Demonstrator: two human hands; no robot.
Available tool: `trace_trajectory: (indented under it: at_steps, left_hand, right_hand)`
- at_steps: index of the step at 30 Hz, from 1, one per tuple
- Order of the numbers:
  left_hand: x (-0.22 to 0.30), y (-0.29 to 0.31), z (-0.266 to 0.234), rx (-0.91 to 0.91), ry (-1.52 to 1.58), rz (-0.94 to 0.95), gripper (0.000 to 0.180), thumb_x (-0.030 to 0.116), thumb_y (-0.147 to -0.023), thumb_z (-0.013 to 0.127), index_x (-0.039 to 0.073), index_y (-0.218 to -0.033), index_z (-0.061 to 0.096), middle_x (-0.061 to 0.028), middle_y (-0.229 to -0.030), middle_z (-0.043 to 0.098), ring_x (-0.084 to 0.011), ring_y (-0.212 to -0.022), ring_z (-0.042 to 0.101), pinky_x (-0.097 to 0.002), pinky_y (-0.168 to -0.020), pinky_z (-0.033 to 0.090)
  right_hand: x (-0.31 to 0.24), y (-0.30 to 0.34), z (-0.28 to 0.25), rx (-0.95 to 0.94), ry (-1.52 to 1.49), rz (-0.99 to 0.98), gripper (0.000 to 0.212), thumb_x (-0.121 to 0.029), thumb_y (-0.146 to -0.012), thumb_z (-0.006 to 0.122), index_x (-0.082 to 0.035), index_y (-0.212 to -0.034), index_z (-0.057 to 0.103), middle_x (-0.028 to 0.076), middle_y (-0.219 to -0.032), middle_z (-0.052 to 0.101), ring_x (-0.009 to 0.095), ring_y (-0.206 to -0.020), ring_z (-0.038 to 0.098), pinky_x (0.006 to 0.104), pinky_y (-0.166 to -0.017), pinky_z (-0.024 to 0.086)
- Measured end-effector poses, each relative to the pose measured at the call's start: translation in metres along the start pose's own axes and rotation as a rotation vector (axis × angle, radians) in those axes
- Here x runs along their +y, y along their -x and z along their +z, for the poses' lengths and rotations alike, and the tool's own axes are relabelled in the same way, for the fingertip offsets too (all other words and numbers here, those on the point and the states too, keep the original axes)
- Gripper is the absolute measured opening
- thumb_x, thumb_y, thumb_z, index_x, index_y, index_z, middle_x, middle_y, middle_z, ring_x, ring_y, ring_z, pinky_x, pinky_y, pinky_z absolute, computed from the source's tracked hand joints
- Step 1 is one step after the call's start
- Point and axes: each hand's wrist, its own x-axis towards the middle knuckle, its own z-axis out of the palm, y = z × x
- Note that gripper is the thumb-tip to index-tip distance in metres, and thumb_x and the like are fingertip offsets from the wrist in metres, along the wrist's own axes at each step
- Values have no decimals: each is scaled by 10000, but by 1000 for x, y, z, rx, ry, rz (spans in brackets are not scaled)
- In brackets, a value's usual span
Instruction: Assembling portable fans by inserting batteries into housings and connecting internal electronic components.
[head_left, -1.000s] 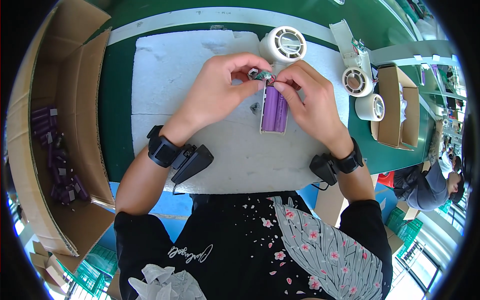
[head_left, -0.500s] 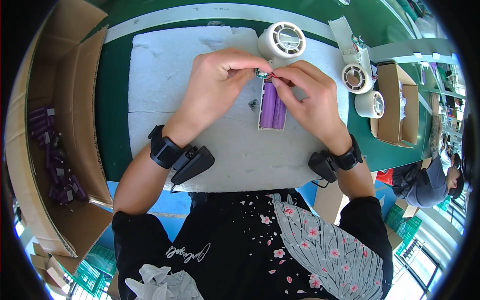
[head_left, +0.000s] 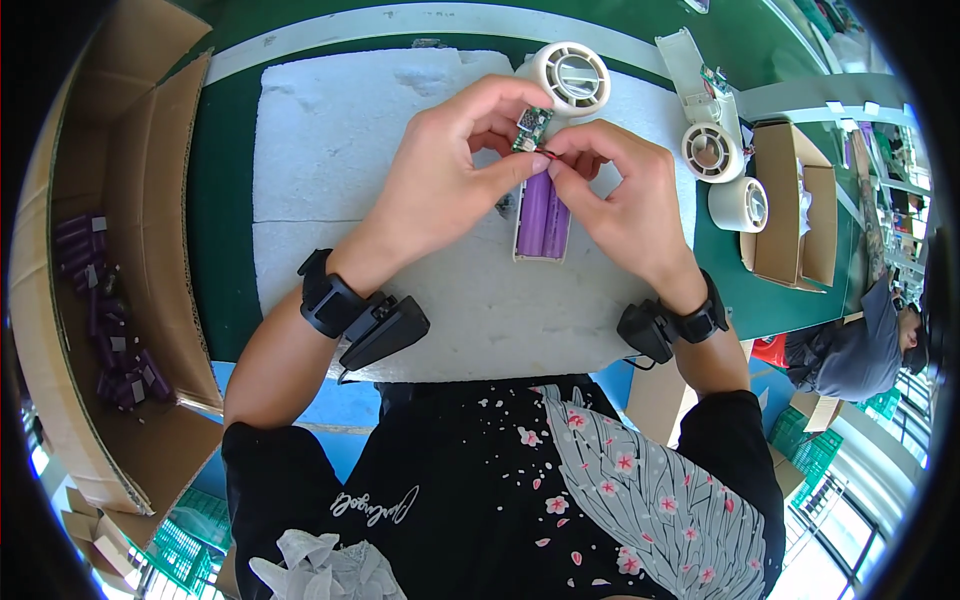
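Observation:
Between the thumb and fingers of my left hand [head_left: 455, 150] is a small green circuit board [head_left: 533, 126], tilted so its face with components shows. My right hand [head_left: 625, 190] pinches thin red and dark wires [head_left: 547, 154] just beside the board. Below both hands lies a white handheld fan with its handle casing open; its round head [head_left: 572, 80] points away from me. Purple battery cells [head_left: 543, 220] sit side by side in the handle. My fingers hide the upper end of the handle.
The fan lies on a white foam board [head_left: 330, 150] on a green table. A deep cardboard box [head_left: 150, 170] at left holds several purple cells [head_left: 110, 330]. On the right are another opened fan [head_left: 712, 155], a white fan head [head_left: 738, 206] and a small carton [head_left: 790, 220]. A person [head_left: 855, 345] sits far right.
My left hand has turned the circuit board up, so more of its face shows. Its thumb has moved down toward the wires. My right hand keeps its pinch on the wires.

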Motion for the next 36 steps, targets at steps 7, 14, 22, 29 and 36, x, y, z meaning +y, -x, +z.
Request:
trace_trajectory:
  at_steps: [7,14,22,29,36]
  left_hand:
    - [2,1,-4,-19,6,-88,330,-70,-833,640,5,-1150,580,-59,-1018,654,-114,-949,613,-282,-843,501]
    - [-1,0,-9,-64,-88,74,349,-79,-785,624,50,-1103,685,-88,-964,687,-148,-835,647,-285,-796,538]
    - [5,1,-13,-155,-192,46,357,-98,-816,619,31,-1147,655,-93,-1059,673,-147,-950,640,-286,-863,521]
    - [5,-1,-7,-87,-42,-24,280,-84,-835,620,-13,-1106,627,-79,-1004,661,-133,-937,631,-275,-834,522]
    - [-3,1,-7,-41,-104,-46,215,-61,-843,633,-26,-1054,609,-60,-955,639,-108,-929,618,-257,-803,519]
  right_hand:
    - [0,2,-5,-47,-17,-5,117,-11,-785,680,6,-899,657,62,-791,661,138,-686,596,270,-677,493]
    - [6,2,-10,-122,-49,-66,83,-4,-785,693,27,-853,657,71,-834,656,152,-721,611,265,-691,489]
    - [8,2,-13,-105,-63,-85,106,-1,-784,708,33,-875,664,88,-876,658,153,-754,626,263,-694,495]
    - [10,1,-5,18,-67,-38,167,-8,-815,699,16,-974,652,84,-914,660,131,-806,635,247,-730,511]
    - [14,0,-1,34,-182,-1,185,-30,-845,687,18,-1014,627,62,-953,652,120,-829,629,252,-766,519]
